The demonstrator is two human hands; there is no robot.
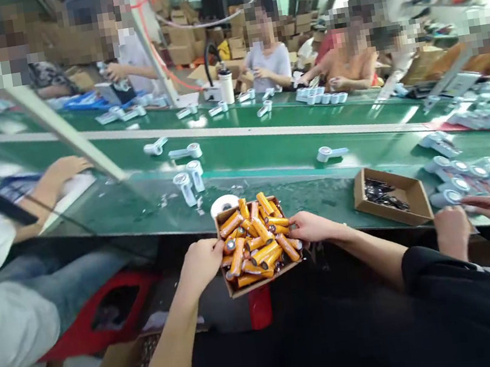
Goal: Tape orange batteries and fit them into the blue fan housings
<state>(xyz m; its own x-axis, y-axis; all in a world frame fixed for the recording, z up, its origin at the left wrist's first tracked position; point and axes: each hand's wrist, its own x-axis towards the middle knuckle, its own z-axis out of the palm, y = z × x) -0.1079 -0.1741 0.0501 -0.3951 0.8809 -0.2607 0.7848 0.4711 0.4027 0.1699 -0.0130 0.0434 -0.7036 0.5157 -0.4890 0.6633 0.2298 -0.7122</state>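
A small cardboard box heaped with orange cylindrical batteries is held between my two hands, at the near edge of the green work surface. My left hand grips the box's left wall, thumb at the rim. On the opposite side, my right hand has its fingers closed at the box's right edge, partly over the batteries there. A white roll lies just behind the box. Beyond it, two light-blue handled plastic parts stand side by side on the bench.
A green conveyor carries scattered light-blue parts. To the right sits an open carton with dark small pieces, near rows of light-blue parts and a co-worker's hands. Another person's arm rests at left, near a slanted metal post.
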